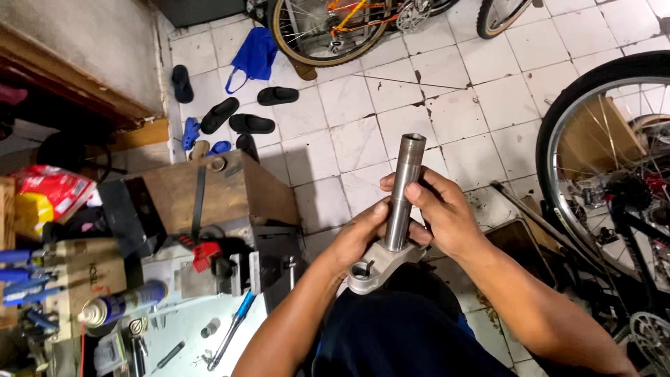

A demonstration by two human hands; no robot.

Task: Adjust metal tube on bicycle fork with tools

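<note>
A grey metal fork crown with an upright steerer tube (403,188) stands over my lap at the middle of the head view. My left hand (359,237) grips the crown at the tube's base, where a round hole shows on the crown's near end. My right hand (443,213) wraps the tube's lower half from the right, thumb on the front. The tube's open top end points away from me toward the tiled floor.
A cluttered workbench at the left carries a bench vise (216,269), a spray can (118,307), a blue-handled screwdriver (234,331) and a wooden box (209,192). A bicycle wheel (607,174) stands at the right. Sandals (244,112) and another bicycle (349,24) lie farther off on the white tiles.
</note>
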